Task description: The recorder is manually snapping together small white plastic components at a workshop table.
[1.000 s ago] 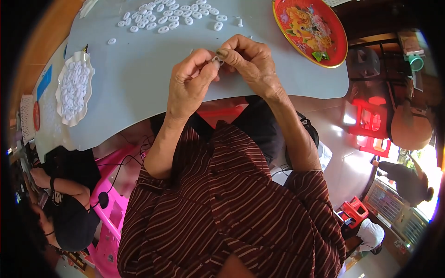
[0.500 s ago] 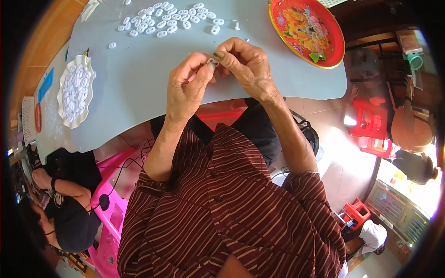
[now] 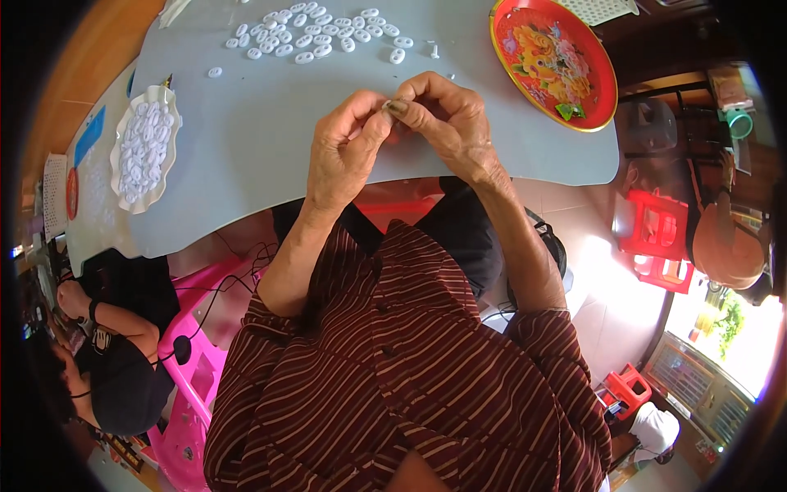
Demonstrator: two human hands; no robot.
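Left hand (image 3: 343,156) and right hand (image 3: 443,119) raised together above the near edge of the grey table (image 3: 270,148), fingertips meeting at centre. Left thumb and forefinger pressed together on a small piece (image 3: 390,105) at the point of contact; right thumb and forefinger closed on the same piece from the other side. Remaining fingers of both hands curled in toward the palms. Piece itself mostly hidden by the fingertips; shape and colour not clear. One loose heap of small white rings (image 3: 316,37) spread on the far side of the table, roughly three dozen, exact count not readable. One single white ring (image 3: 214,72) lying apart, to the left of the heap. One more ring and a small white peg (image 3: 434,51) at the right end of the heap, just beyond the hands. One white scalloped dish (image 3: 144,148) at the left side of the table, filled with more white rings, too many and too overlapped to count. One round red tray (image 3: 553,61) with a gold rim and flower pattern at the far right of the table. One other person in dark clothing (image 3: 106,361) seated low at the near left, beside a pink plastic chair (image 3: 193,385). Two red stools (image 3: 656,238) on the floor at the right.
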